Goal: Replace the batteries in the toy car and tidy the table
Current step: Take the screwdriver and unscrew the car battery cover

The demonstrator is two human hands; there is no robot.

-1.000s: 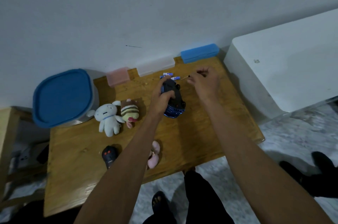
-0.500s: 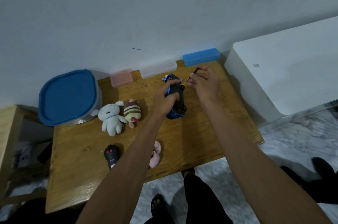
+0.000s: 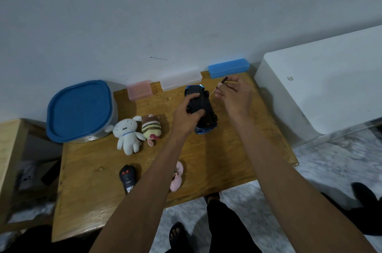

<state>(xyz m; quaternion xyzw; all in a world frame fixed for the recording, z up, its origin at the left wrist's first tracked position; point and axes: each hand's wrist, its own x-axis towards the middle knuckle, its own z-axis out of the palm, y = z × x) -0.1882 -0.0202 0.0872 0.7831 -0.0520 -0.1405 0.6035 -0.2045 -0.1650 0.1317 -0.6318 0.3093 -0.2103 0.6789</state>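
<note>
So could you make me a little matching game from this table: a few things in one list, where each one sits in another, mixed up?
Things:
1. toy car
2. small screwdriver
3. black remote
4. blue flat case

Places:
a. near table edge
b. against the wall
c. left hand
d. right hand

Pairs: 1-c, 2-d, 3-a, 4-b

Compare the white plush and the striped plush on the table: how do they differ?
Colour: the white plush is plain white with a thin blue neck band; the striped plush is cream with dark brown stripes and pink at its near end.
Shape: the white plush has splayed arms and legs; the striped plush is a rounder lump.
Size: the white plush looks longer.
Shared: both lie side by side on the table, untouched by the hands.
</note>
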